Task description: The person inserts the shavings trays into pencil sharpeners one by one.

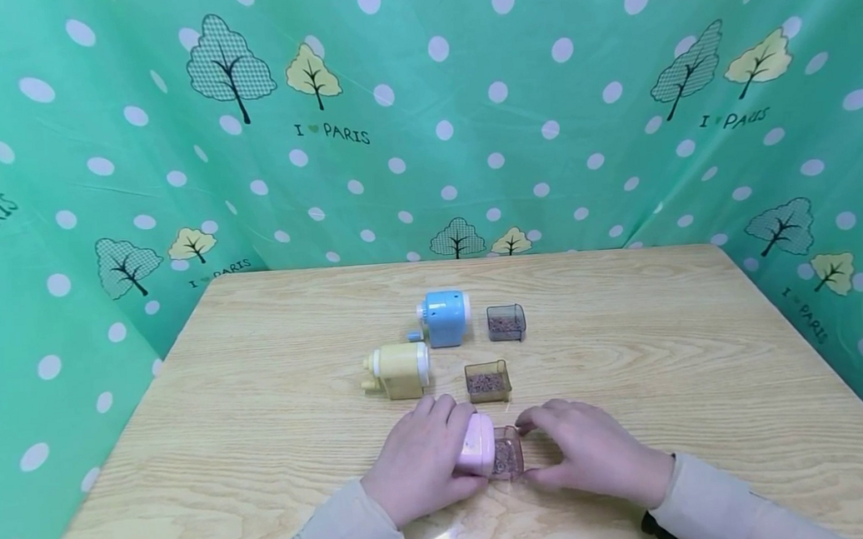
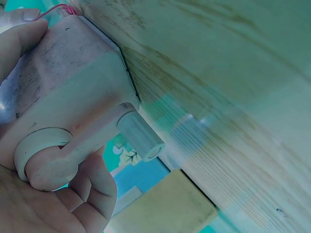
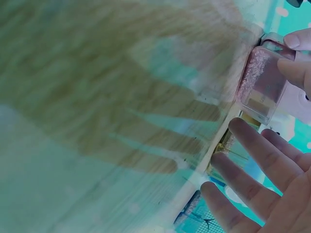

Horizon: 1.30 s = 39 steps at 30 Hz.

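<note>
My left hand [image 1: 422, 462] grips a pink crank pencil sharpener [image 1: 477, 445], lying on the table with its crank handle [image 2: 141, 136] towards the palm. A see-through pink shavings drawer [image 1: 508, 454] sticks out at the sharpener's right end, with shavings inside. Whether the drawer's inner end is still in the sharpener, I cannot tell. Around the drawer's outer end, my right hand [image 1: 590, 450] has its thumb and index finger spread, the tips at or very near its corners. Its other fingers [image 3: 248, 182] are extended and apart.
Behind my hands stand a yellow crank sharpener [image 1: 403, 372] and a blue one [image 1: 447, 318]. To their right lie a brownish drawer [image 1: 489, 397] and a grey drawer [image 1: 507, 336], both holding shavings. A green dotted curtain [image 1: 469, 158] surrounds the wooden table [image 1: 670, 353].
</note>
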Each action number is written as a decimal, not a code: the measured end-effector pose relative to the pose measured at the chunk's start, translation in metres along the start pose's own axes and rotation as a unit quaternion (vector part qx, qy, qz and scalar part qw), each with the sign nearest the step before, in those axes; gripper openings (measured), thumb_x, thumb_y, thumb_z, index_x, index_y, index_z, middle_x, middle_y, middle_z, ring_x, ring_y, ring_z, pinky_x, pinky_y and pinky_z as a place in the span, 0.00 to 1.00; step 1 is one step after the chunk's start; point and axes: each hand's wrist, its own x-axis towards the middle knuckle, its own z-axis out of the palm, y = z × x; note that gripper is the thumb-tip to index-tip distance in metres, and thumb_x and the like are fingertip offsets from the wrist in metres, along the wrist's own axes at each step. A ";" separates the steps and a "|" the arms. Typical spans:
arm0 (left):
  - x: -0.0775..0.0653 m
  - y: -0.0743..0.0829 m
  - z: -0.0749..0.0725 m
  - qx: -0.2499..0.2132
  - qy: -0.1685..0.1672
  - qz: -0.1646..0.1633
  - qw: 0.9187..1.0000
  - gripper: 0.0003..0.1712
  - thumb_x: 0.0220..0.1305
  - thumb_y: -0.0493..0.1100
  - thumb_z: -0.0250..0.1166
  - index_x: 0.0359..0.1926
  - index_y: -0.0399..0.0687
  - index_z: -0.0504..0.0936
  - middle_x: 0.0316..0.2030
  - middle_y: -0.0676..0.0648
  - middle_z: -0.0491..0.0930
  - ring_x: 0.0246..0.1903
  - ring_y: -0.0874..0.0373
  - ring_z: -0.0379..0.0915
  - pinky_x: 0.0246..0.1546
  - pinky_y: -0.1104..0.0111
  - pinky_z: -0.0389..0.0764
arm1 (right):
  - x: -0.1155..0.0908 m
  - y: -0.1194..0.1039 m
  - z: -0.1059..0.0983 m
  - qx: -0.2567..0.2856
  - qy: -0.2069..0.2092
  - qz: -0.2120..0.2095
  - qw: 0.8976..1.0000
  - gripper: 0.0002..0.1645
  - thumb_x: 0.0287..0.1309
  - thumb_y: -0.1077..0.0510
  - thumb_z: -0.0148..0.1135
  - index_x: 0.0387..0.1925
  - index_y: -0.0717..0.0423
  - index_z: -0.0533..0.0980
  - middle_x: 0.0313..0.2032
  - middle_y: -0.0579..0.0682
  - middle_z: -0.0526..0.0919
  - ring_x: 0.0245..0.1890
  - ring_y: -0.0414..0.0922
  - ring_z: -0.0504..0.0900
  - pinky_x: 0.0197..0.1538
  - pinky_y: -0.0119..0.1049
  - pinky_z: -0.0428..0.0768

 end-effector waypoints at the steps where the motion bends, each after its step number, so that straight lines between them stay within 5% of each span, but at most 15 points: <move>1: 0.000 0.000 0.000 0.000 0.001 0.000 1.000 0.44 0.44 0.66 0.73 0.54 0.40 0.78 0.37 0.49 0.76 0.33 0.60 0.64 0.31 0.70 0.75 | 0.000 0.000 0.000 0.001 0.000 -0.001 1.000 0.30 0.46 0.38 0.72 0.47 0.51 0.82 0.42 0.42 0.86 0.41 0.42 0.83 0.44 0.43 0.84; 39: 0.001 -0.001 0.000 0.000 0.016 0.009 1.000 0.41 0.44 0.65 0.73 0.51 0.39 0.78 0.35 0.49 0.75 0.33 0.59 0.63 0.29 0.70 0.73 | 0.008 -0.004 0.006 0.015 -0.002 -0.026 1.000 0.33 0.49 0.37 0.70 0.50 0.55 0.81 0.39 0.45 0.89 0.36 0.40 0.85 0.41 0.41 0.84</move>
